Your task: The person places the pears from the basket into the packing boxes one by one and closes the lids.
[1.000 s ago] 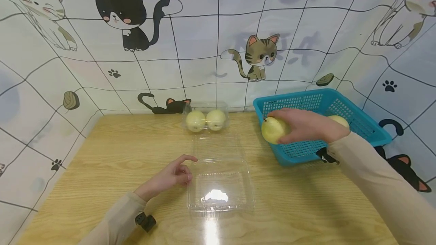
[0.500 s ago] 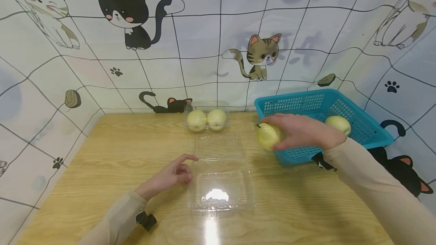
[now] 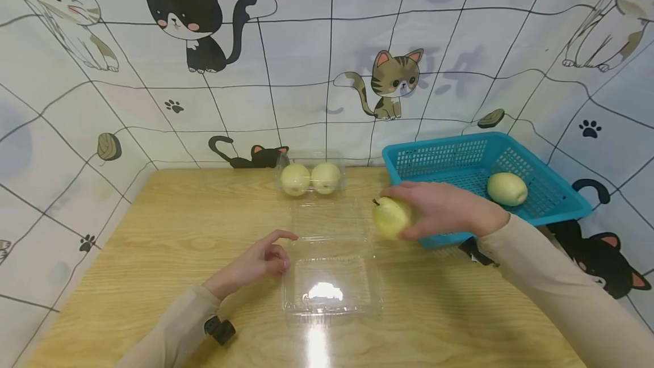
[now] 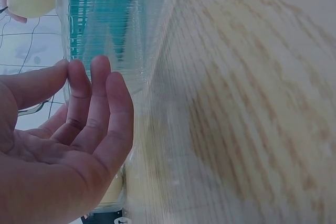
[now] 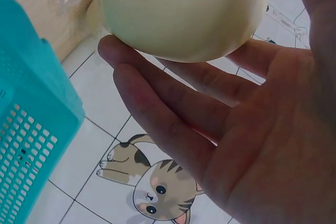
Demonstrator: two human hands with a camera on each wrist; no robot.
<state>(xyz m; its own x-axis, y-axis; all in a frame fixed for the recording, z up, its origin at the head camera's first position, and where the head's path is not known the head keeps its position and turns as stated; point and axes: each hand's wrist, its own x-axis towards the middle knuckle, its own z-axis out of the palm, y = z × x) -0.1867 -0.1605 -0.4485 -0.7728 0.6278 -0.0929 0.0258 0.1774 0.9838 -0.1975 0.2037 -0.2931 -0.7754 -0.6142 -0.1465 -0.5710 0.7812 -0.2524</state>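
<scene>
My right hand [image 3: 443, 206] grips a pale yellow pear [image 3: 390, 217] by its right side, stem pointing up and left. It is in the air just left of the blue basket [image 3: 434, 239]. A clear plastic clamshell box [image 3: 332, 285] lies opened flat on the table, its lid half [image 3: 327, 217] towards the back. At the box's left edge is my left hand [image 3: 258, 260], index finger stretched along the hinge. In the left wrist view, thumb and curled fingers [image 4: 119, 106] meet at the box's rim. One more pear [image 3: 507, 188] lies inside the basket.
A second clear box [image 3: 310, 159] holding pears [image 3: 295, 179] stands at the table's back edge. Behind it rises a wall cloth [image 3: 301, 101] printed with cats. The wooden table [image 3: 204, 214] extends to the left of the boxes.
My right hand has carried the pear left and towards me, from over the basket's rim to beside it. The pear in the basket shows more fully. The left hand stays put.
</scene>
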